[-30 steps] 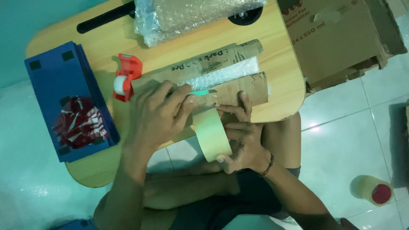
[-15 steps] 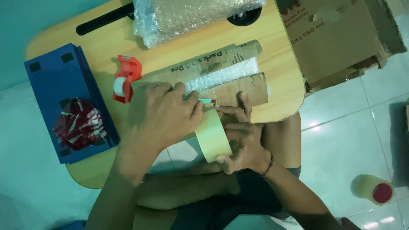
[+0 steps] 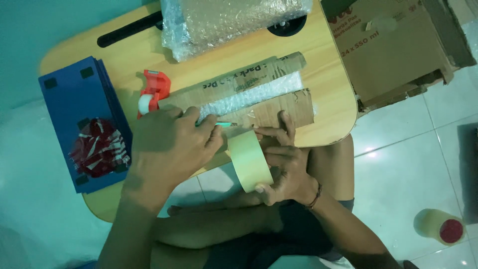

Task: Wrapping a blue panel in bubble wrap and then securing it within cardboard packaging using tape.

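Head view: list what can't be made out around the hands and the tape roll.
- Teal tool: the left hand covers all but its tip, so its kind is unclear.
- Tape roll: its free end, if any, is hidden behind both hands.
- Cardboard parcel: its near edge is covered by the right hand.
- Cardboard box: cut off by the top edge.

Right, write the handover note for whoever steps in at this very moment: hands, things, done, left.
Left hand: closed on a thin teal tool, tip at the cardboard wrap.
Right hand: holds the tan tape roll on edge at the near side of the table, fingers on the cardboard.
Done: cardboard folded round bubble wrap.
Left: the gap is open, with no tape visible across it.
Red tape dispenser lies beside the wrap.
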